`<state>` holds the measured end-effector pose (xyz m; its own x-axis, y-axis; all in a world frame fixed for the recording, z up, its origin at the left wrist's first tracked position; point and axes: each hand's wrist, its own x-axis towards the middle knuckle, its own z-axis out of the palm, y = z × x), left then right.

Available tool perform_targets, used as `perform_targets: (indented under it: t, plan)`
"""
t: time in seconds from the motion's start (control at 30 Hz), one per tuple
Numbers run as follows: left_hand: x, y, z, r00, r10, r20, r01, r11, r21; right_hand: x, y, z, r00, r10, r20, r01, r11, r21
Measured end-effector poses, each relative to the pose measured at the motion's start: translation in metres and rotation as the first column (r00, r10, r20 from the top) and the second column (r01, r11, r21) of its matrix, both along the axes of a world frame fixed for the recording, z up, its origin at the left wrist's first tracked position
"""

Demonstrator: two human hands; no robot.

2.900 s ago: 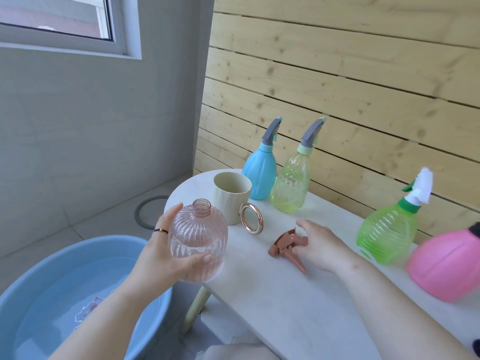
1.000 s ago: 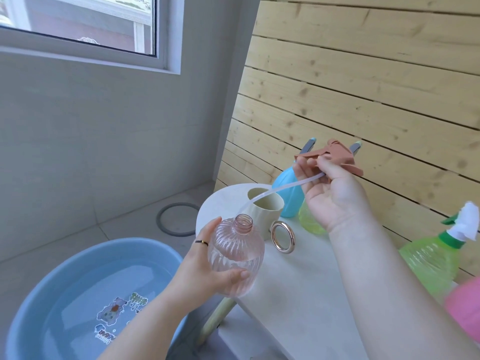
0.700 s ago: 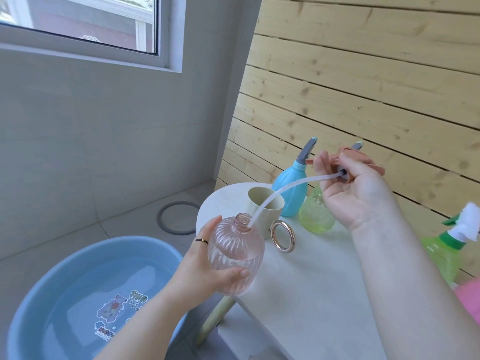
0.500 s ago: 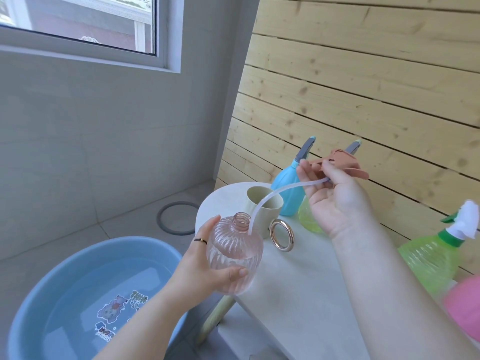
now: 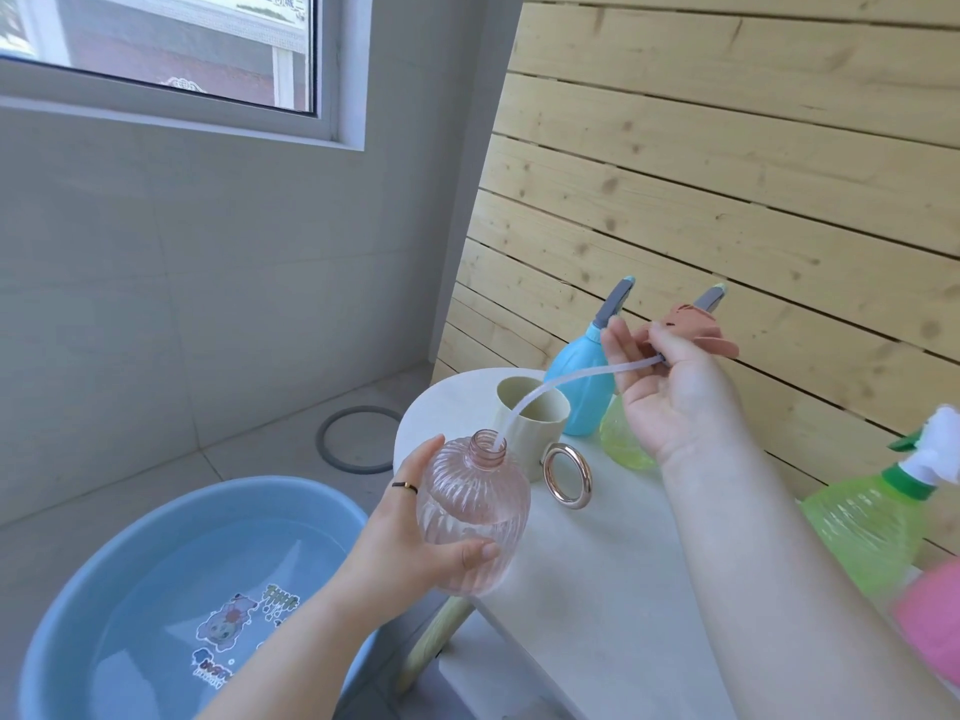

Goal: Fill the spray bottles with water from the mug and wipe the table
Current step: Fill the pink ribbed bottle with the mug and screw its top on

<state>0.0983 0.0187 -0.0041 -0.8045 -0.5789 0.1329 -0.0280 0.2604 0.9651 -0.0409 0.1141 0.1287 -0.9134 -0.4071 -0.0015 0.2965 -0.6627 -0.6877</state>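
My left hand (image 5: 410, 543) grips a clear pink ribbed bottle (image 5: 470, 514), uncapped, at the left edge of the white table (image 5: 597, 589). My right hand (image 5: 670, 392) holds the brown spray head (image 5: 698, 330) raised above the table. Its white dip tube (image 5: 561, 387) curves down, and the tube's tip sits in the bottle's neck. A cream mug (image 5: 530, 413) with a gold ring handle (image 5: 569, 483) stands just behind the bottle.
A blue spray bottle (image 5: 579, 376) and a pale yellow-green one (image 5: 623, 444) stand by the wooden wall. A green bottle (image 5: 872, 527) and a pink one (image 5: 930, 636) sit at the right. A blue basin (image 5: 104, 589) of water lies on the floor, left.
My right hand picked the spray head up from the table, lifted it and brought the tube's tip into the bottle's neck. My left hand kept hold of the bottle.
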Motion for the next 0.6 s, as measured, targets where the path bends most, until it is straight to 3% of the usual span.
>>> perform_targets:
  t: [0.1,0.23,0.33,0.43,0.6]
  plan:
    - [-0.001,0.000,-0.001,1.000,0.003,-0.007,-0.003,1.000,0.006,0.006,-0.007,-0.024,0.967,0.065,-0.246,-0.016,0.980,0.196]
    - [-0.002,0.001,-0.002,1.000,0.004,-0.012,-0.004,1.000,0.026,0.026,-0.014,-0.052,0.755,0.354,-0.552,0.062,0.799,0.598]
    - [-0.001,0.001,-0.002,1.000,0.012,-0.017,-0.011,1.000,0.027,0.038,-0.017,-0.063,0.623,0.578,-0.528,-0.016,0.684,0.730]
    - [-0.002,0.001,-0.003,1.000,0.006,-0.015,-0.006,1.000,0.012,0.039,-0.020,-0.070,0.546,0.644,-0.536,0.020,0.630,0.776]
    - [-0.003,0.001,-0.004,1.000,0.009,-0.008,-0.009,1.000,0.010,0.043,-0.020,-0.076,0.585,0.610,-0.534,0.018,0.649,0.761]
